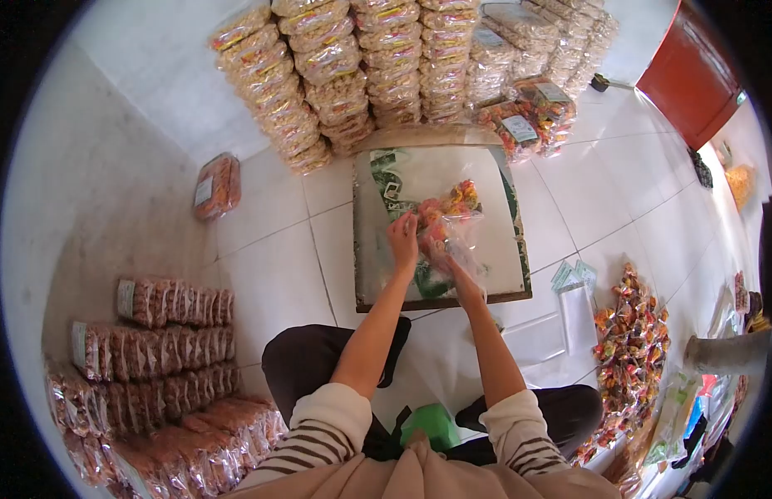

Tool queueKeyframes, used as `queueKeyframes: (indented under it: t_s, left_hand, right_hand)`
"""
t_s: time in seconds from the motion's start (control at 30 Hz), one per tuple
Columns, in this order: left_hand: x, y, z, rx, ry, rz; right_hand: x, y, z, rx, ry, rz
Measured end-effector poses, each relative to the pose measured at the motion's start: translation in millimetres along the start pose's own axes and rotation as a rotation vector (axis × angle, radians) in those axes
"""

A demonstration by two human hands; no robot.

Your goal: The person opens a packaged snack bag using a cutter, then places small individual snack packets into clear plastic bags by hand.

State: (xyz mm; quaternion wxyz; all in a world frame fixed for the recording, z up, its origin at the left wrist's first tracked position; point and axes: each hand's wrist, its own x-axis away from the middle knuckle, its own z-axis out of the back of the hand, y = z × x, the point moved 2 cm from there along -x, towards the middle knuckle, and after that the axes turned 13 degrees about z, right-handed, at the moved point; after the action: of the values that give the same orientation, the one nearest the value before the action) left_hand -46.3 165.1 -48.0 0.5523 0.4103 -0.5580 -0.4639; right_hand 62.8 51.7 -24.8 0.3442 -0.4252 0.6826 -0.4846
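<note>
On the low table [502, 241] in front of me lies a clear plastic bag [462, 236] with small red and yellow wrapped packets in and around it. My right hand [462, 276] grips the near part of this bag. At the bag's left side, my left hand [404, 241] has its fingers drawn together near the packets; what they pinch is too small to make out. A few loose orange and yellow packets [464, 196] rest just beyond the bag.
Tall stacks of bagged snacks [319, 66] stand behind the table, with filled packs [523, 125] at their right. Bagged brown snacks [161, 349] line the left floor. To my right are empty plastic sleeves [577, 316] and a packet heap [631, 349]. A green object [431, 426] sits between my legs.
</note>
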Motion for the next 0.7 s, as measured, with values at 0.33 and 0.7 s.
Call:
queueKeyframes:
  t_s: [0.33,0.7]
  left_hand:
    - [51,34,-13,0.112,-0.122,-0.254]
    - [36,47,11,0.394,0.077,0.153]
  right_hand:
    - [-22,31,-7,0.312,0.045,0.281]
    - [-20,14,-23,1.056,-0.061,0.543]
